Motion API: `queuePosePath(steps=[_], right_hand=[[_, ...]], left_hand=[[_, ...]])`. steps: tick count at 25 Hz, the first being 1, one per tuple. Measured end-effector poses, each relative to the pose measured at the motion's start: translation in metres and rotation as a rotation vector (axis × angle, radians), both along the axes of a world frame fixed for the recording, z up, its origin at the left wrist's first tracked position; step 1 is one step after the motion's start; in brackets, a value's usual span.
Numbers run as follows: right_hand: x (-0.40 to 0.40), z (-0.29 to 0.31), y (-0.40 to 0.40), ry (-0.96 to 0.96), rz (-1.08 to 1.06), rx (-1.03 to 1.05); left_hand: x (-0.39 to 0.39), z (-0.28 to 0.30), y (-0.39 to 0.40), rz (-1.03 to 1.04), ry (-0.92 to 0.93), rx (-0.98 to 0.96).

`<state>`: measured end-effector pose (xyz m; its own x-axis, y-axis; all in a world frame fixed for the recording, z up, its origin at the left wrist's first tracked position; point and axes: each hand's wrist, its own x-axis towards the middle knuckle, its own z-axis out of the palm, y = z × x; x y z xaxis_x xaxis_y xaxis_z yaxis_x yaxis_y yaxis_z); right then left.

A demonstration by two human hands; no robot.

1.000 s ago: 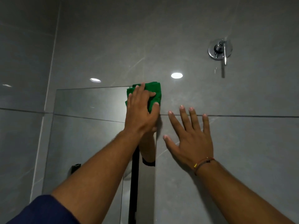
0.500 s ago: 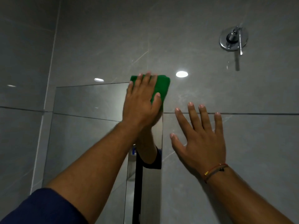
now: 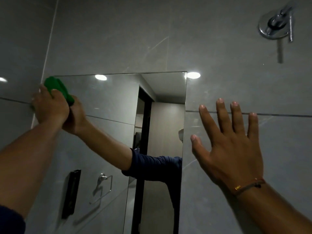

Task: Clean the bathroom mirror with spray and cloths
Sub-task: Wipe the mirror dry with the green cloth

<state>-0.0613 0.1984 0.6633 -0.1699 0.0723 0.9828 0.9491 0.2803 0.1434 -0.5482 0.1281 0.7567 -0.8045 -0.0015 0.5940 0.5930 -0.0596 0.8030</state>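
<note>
The frameless mirror [image 3: 114, 102] hangs on the grey tiled wall, filling the left and middle of the head view. My left hand [image 3: 49, 107] presses a green cloth [image 3: 57, 89] against the mirror's top left corner; its reflection meets it in the glass. My right hand [image 3: 231, 141] lies flat and spread on the wall tile just right of the mirror's right edge, holding nothing. A thin cord bracelet circles that wrist. No spray bottle is in view.
A chrome wall valve [image 3: 273, 26] with a lever sits at the upper right. The mirror reflects a dark doorway [image 3: 143, 132], a towel ring [image 3: 103, 184] and a black fitting [image 3: 70, 193]. Ceiling lights glint on the tiles.
My left hand swept the green cloth from the mirror's top right corner across to its top left corner. The view shifted, showing more of the mirror. My right hand stayed flat on the wall.
</note>
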Motion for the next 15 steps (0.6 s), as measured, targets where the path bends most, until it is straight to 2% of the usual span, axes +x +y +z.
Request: queuePosePath(steps=[2,4,6,9,12,14,15], right_hand=[[0.001,0.002,0.000,0.005,0.011,0.007],[0.001,0.000,-0.001,0.004,0.021,0.007],[0.001,-0.003,-0.001,0.002,0.037,0.011],[0.008,-0.004,-0.002,0.002,0.059,0.024],[0.009,-0.007,-0.002,0.000,0.080,0.052],[0.008,-0.007,-0.002,0.005,0.090,0.063],[0.007,-0.007,-0.002,0.009,0.086,0.064]], left_hand=[[0.064,-0.002,0.007,0.032,-0.137,0.010],[0.153,-0.001,0.013,0.010,-0.064,0.065],[0.248,-0.013,0.023,-0.034,0.202,0.038],[0.341,-0.053,0.033,-0.077,0.810,-0.074],[0.309,-0.068,0.028,-0.102,1.303,-0.198],[0.252,-0.063,0.022,-0.065,1.412,-0.221],[0.219,-0.060,0.019,-0.050,1.365,-0.217]])
